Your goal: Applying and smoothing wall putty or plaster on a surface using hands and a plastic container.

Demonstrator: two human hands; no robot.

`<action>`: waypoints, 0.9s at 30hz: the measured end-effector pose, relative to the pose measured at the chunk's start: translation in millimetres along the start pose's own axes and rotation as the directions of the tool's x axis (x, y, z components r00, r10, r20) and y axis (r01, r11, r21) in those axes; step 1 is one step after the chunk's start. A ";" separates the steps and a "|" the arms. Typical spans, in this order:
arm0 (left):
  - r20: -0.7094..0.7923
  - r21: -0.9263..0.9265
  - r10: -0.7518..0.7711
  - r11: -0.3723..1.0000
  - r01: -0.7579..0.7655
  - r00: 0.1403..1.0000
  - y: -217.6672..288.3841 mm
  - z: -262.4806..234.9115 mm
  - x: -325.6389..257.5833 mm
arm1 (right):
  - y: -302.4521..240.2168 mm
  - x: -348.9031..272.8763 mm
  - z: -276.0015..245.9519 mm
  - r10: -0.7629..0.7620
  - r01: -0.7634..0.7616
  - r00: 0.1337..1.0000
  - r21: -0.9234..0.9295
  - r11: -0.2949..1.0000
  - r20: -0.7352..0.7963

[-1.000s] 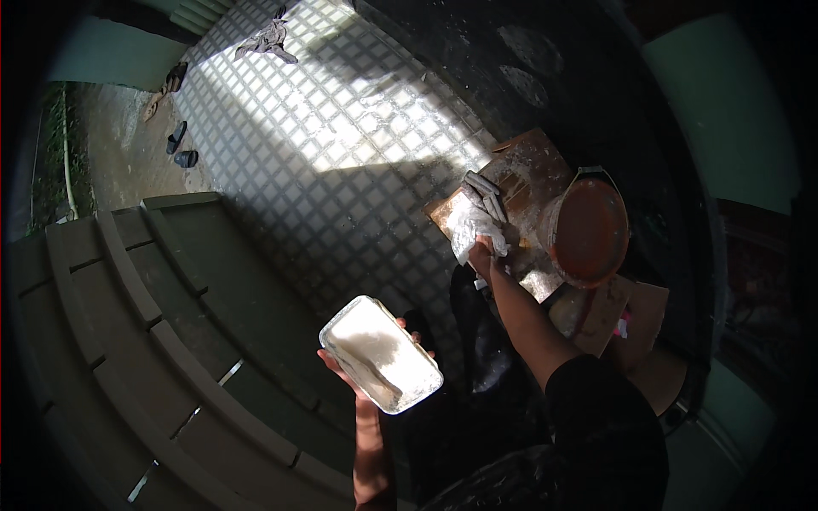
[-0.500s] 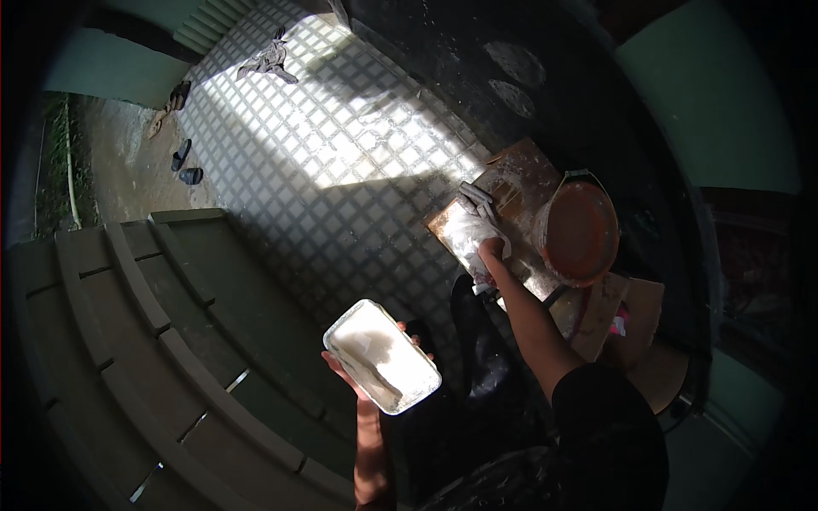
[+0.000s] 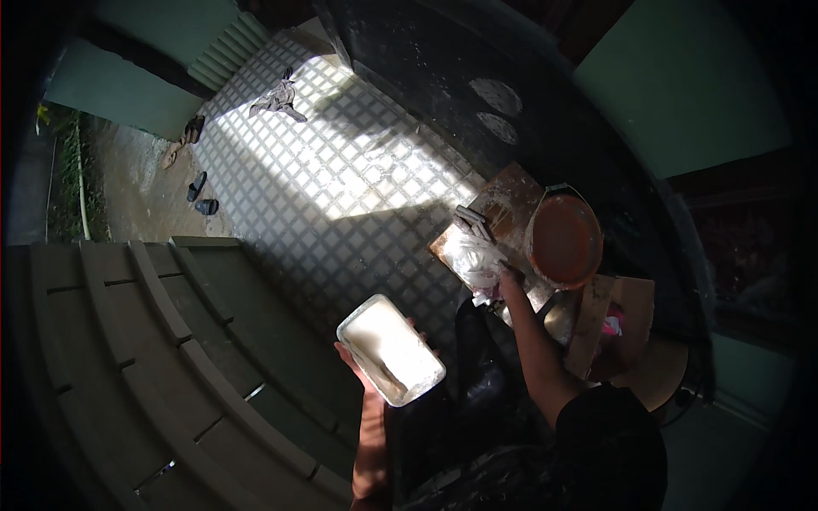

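1. Our left hand (image 3: pixel 368 375) has its grip clamped under a white rounded-rectangular plastic tub (image 3: pixel 390 349), held over the steps.
2. Our right hand (image 3: pixel 503 274) is closed on a crumpled white cloth (image 3: pixel 475 258), lying on a paint-smeared wooden board (image 3: pixel 511 204).
3. A round orange bucket (image 3: pixel 564 241) sits beside it; its contents stay shadowed.

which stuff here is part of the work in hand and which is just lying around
In use:
- white tray, held on the left hand
- white lump on the board, at the right hand
- orange bucket beside the board

Lying about:
- cloth on the tiled floor
- sandals by the floor's edge
- steps
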State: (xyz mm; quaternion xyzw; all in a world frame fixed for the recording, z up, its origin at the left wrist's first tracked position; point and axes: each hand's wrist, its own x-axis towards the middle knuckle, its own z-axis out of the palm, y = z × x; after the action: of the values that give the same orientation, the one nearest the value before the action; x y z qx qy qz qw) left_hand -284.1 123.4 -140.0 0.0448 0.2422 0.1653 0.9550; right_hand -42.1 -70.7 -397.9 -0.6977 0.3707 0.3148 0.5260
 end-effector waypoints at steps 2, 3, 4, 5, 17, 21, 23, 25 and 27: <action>-0.055 0.032 0.029 0.999 -0.027 0.998 -3.0 8.8 4.8 | 2.4 23.3 -27.0 -0.193 0.190 0.978 0.049 0.981 0.076; -0.082 0.043 0.045 0.998 -0.042 0.996 -6.4 9.0 5.6 | -0.5 32.6 -40.5 -0.369 0.357 0.918 0.104 0.928 0.143; -0.170 0.037 0.043 0.999 -0.037 0.984 -3.5 2.2 6.7 | -6.1 27.3 -42.0 -0.357 0.343 0.927 0.131 0.930 0.110; -0.156 0.065 0.016 0.998 -0.005 0.988 -5.6 -3.4 9.9 | -13.2 21.8 -48.1 -0.366 0.352 0.922 0.116 0.929 0.129; 0.280 0.159 -0.282 0.956 0.246 0.917 -15.0 122.6 -5.2 | -159.5 -275.7 -88.1 -0.532 0.474 0.571 0.279 0.835 0.625; 0.258 0.229 -0.334 0.933 0.279 0.907 -28.4 143.0 -9.8 | -192.6 -320.6 -84.0 -0.537 0.399 0.377 0.391 0.829 0.754; 0.262 0.269 -0.280 0.940 0.209 0.923 -25.1 149.8 -19.9 | -210.5 -381.9 -55.7 -0.521 0.546 0.368 0.275 0.791 0.770; 0.278 0.315 -0.255 0.935 0.163 0.926 -26.2 160.3 -27.1 | -222.1 -411.4 -46.4 -0.528 0.773 0.256 0.156 0.614 0.810; 0.279 0.296 -0.316 0.927 0.232 0.907 -24.2 168.3 -35.4 | -230.2 -428.3 -40.9 -0.542 0.889 0.202 0.080 0.451 0.816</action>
State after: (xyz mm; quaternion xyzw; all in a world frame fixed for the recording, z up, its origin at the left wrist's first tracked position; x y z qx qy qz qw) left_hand -225.9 87.7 19.7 0.1591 0.1066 -0.0135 0.9814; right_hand -70.5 8.9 82.6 -0.6797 -0.3406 0.3478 0.5486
